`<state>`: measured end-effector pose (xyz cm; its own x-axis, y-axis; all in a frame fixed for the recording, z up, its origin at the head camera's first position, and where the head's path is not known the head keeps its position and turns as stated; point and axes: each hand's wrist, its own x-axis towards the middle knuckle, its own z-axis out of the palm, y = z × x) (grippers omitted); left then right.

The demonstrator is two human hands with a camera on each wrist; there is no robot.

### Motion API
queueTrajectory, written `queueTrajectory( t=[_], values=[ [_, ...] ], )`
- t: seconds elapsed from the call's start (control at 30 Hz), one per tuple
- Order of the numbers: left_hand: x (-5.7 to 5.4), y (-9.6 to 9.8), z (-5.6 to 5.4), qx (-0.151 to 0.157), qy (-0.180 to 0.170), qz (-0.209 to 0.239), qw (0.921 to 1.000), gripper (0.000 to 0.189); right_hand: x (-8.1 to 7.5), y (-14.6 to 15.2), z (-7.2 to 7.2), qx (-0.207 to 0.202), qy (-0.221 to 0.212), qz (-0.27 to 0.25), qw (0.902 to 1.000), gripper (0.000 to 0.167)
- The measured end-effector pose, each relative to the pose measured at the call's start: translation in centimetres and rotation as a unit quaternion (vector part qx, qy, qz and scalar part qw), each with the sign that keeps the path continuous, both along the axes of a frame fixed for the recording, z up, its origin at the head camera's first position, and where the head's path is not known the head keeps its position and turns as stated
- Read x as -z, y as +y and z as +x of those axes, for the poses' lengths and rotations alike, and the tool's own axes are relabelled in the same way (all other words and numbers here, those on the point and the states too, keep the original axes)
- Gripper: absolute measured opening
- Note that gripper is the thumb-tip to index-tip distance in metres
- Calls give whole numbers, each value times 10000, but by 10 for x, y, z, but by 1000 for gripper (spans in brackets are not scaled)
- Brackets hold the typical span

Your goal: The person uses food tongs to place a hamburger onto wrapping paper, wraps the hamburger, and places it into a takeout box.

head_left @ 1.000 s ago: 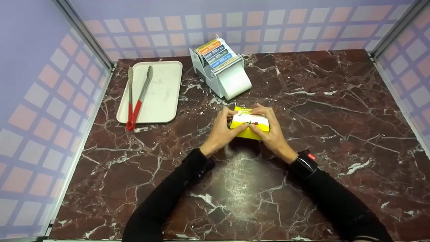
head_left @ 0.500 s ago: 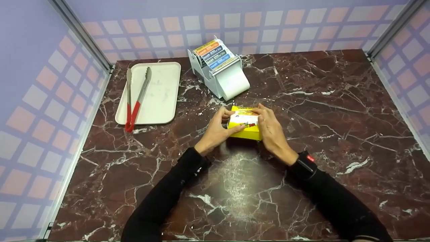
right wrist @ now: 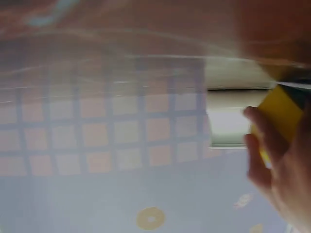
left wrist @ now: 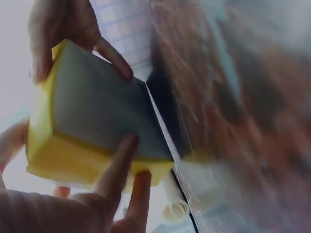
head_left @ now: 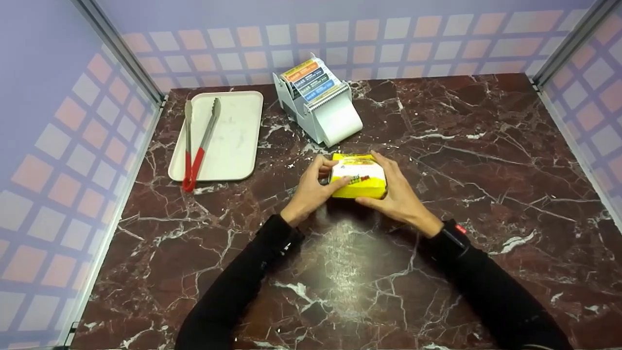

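Note:
A small yellow-and-white cardboard food box [head_left: 360,171] with a printed picture on its lid is held between both hands, closed. My left hand [head_left: 311,188] grips its left side, thumb on the front slope of the lid. At the opposite side, my right hand [head_left: 399,195] grips it with the thumb along the lower front edge. The left wrist view looks at the box's plain grey underside [left wrist: 97,97], where a left finger [left wrist: 121,160] reaches beneath it. In the right wrist view, only a yellow corner of the box [right wrist: 283,114] shows beside the right fingers.
Behind the box stands a grey label dispenser [head_left: 297,109] with several coloured label strips and a white roll [head_left: 340,120]. To the left, a cream tray [head_left: 238,141] bears metal tongs [head_left: 198,158] with red handles. Patterned panels enclose the marbled table [head_left: 486,170].
The right thumb has come off the lid and down to the front edge, and the right hand has regripped the right side. The left hand keeps its hold on the box.

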<state>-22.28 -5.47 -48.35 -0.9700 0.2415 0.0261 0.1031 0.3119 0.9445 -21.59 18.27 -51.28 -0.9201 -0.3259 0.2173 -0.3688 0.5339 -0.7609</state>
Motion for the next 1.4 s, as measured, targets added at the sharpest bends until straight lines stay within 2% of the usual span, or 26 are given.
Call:
queueTrajectory(
  t=[0.13,0.23,0.3,0.4,0.6,0.77,0.87,0.97,1.1,1.27,1.4],
  values=[
    [0,-1,0,280,-56,43,9996,47,1,6,-4,-159,125,-89,9998,110],
    [-1,0,1,580,43,-55,9983,63,2,6,-8,-155,355,-151,9991,100],
    [-1,1,2,676,180,-273,9972,75,2,5,-9,-83,470,-158,9987,94],
    [0,2,3,668,334,-450,9962,81,1,3,-10,115,531,-65,9985,87],
    [2,4,3,551,622,-701,9941,71,-1,0,-10,438,497,123,9977,79],
    [2,4,2,610,557,-668,9943,70,-3,1,-9,626,591,363,9956,78],
    [2,4,2,657,519,-560,9949,69,-3,4,-10,684,635,281,9952,77],
    [2,3,1,660,583,-629,9941,68,-2,6,-11,596,637,-14,9962,78],
    [2,2,0,667,640,-661,9935,66,-3,9,-14,473,511,-126,9975,83],
    [1,0,-1,669,514,-675,9941,65,-5,12,-16,249,243,-206,9992,87],
    [0,-2,-2,785,342,-433,9954,59,-7,18,-17,-94,53,-215,9997,85]
  ],
)
